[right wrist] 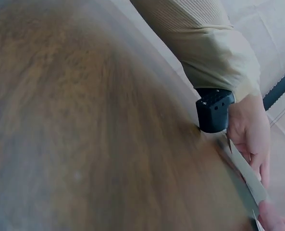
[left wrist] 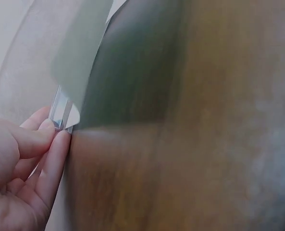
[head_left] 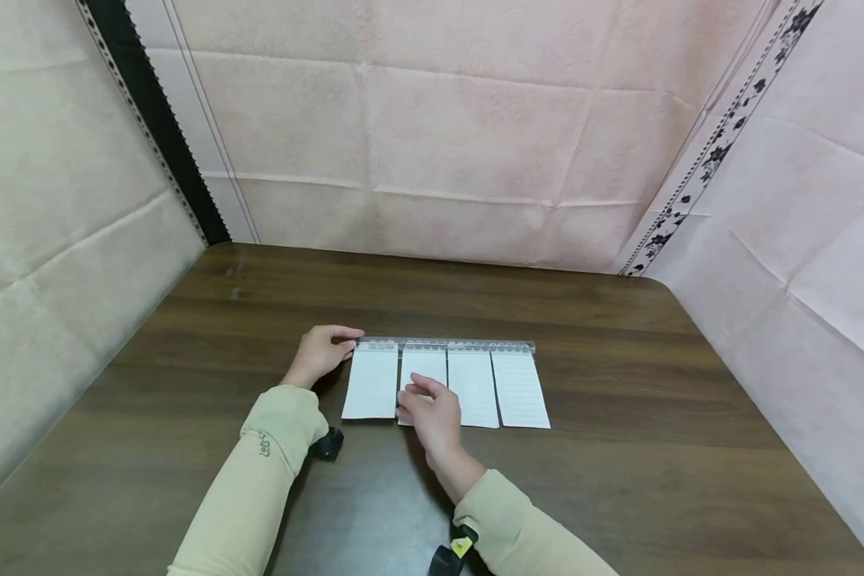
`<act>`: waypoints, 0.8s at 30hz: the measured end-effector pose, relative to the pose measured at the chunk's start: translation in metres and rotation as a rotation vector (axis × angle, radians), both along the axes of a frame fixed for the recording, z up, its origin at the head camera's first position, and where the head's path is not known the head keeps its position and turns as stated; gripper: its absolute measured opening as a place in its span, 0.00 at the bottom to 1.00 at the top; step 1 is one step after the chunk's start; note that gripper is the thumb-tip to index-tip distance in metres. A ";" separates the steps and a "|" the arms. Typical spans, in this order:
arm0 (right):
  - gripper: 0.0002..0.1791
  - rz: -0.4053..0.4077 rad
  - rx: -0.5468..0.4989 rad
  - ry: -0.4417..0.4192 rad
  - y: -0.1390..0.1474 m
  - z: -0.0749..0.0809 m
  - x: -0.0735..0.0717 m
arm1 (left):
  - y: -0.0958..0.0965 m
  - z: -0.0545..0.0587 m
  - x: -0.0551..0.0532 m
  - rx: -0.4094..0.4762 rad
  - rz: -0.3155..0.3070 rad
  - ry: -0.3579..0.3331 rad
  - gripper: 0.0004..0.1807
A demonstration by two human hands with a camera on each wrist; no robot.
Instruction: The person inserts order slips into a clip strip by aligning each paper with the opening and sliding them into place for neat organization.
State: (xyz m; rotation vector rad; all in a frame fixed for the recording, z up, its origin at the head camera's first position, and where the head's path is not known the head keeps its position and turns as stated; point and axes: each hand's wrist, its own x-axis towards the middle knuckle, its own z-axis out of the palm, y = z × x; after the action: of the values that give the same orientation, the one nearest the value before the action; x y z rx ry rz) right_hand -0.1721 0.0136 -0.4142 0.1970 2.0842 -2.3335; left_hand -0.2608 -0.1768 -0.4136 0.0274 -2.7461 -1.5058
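A row of several narrow white cards, some faintly lined, lies on the table, joined along the top by a clear plastic strip with ring-like loops. My left hand pinches the strip's left end between thumb and fingers; the left wrist view shows the clear end at the fingertips. Over the second card from the left is my right hand, its fingers loosely bent near that card's left edge. In the right wrist view, its fingertips show beside the card edges, apart from each other. Whether they touch paper is unclear.
The brown wood-grain table has rounded far corners. Pale creased cloth hangs behind it and along both sides. Black wrist devices are worn at both cuffs, close to the tabletop.
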 end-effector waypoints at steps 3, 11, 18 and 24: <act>0.22 -0.013 0.002 0.015 0.004 0.001 -0.003 | -0.001 0.000 -0.001 -0.009 -0.005 0.009 0.12; 0.20 -0.023 -0.065 0.025 0.017 -0.001 -0.019 | -0.007 0.003 0.002 0.031 -0.022 0.006 0.15; 0.20 -0.004 -0.107 0.004 0.034 0.001 -0.033 | -0.019 0.007 0.009 0.053 -0.031 -0.017 0.15; 0.20 -0.062 -0.118 -0.012 0.052 0.003 -0.043 | -0.034 0.012 0.015 -0.034 -0.039 -0.005 0.15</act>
State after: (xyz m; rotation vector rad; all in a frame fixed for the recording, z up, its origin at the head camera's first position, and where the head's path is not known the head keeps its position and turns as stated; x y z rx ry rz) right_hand -0.2147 0.0656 -0.4111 0.2779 1.9553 -2.4739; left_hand -0.2460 -0.2111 -0.4017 -0.0232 -2.7914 -1.4691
